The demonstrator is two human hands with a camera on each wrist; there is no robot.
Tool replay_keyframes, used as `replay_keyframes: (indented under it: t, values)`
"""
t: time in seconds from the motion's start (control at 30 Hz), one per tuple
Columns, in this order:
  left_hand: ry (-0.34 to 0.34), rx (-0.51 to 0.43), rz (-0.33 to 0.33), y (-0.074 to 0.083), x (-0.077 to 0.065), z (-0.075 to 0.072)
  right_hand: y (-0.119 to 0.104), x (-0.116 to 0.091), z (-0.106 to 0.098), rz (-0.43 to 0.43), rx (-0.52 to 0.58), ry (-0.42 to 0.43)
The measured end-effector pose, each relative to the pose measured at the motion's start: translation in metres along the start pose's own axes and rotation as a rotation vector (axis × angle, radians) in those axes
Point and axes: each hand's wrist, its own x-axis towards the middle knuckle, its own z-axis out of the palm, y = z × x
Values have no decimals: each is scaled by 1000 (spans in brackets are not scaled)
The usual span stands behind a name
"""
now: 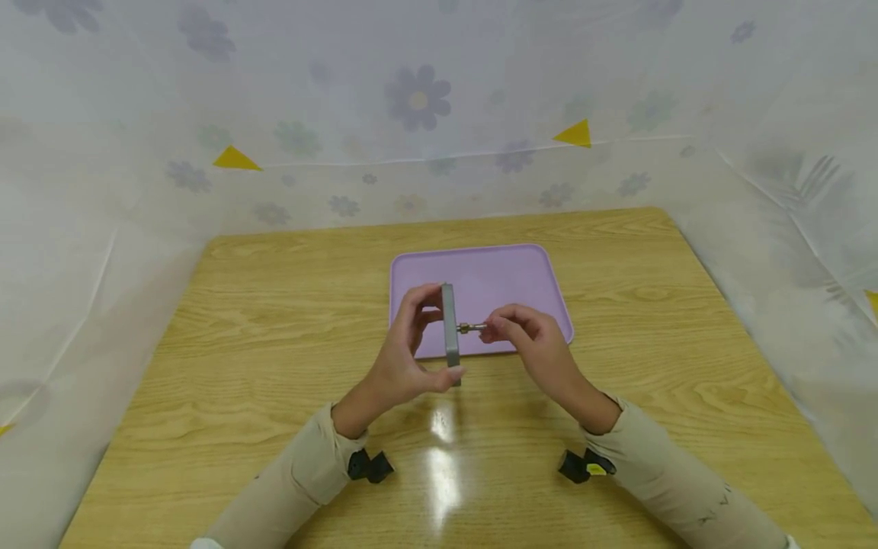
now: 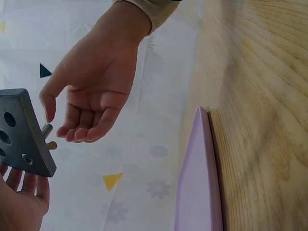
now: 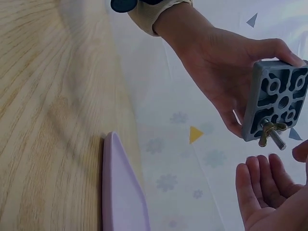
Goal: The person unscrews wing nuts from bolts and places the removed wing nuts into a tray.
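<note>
My left hand [image 1: 411, 347] grips a grey rectangular metal block [image 1: 450, 324] by its edges, holding it upright above the table. The right wrist view shows the block's ribbed, recessed face with several round holes. From one corner sticks a threaded bolt [image 3: 279, 140] carrying a brass-coloured wing nut [image 3: 264, 138]. In the left wrist view the other face is smooth, with the bolt's end fitting [image 2: 28, 159] visible. My right hand [image 1: 535, 339] is around the bolt's free end, thumb and fingers apart, and appears not to grip it.
A shallow purple tray [image 1: 473, 263] lies on the wooden table [image 1: 288, 305], behind and below the hands. White flowered sheeting [image 1: 343, 99] with yellow triangles hangs around the table's back and sides.
</note>
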Motion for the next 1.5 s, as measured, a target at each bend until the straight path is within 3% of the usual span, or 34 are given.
replay_keyframes:
  t: [0.23,0.5,0.7,0.97,1.17,1.3,1.4,1.5]
  values:
    - [-15,6,9,-1,0,1,0,1,5,112,195,-102]
    - [-27,23,11,-1,-1,2,0,6,10,125,119,-85]
    - [-31,21,8,0,0,1,1,7,9,33,104,-104]
    - [-34,7,11,0,-1,0,2,9,7,-202,22,-175]
    - [-27,19,18,0,0,-1,3,9,5,-255,-6,-178]
    - [-15,19,16,1,0,-2,1,7,-1,-229,-36,-114]
    - [-9,17,9,1,0,-2,-1,6,-4,-160,-53,-51]
    - [-8,16,6,1,-1,-2,0,6,-5,-81,-62,-42]
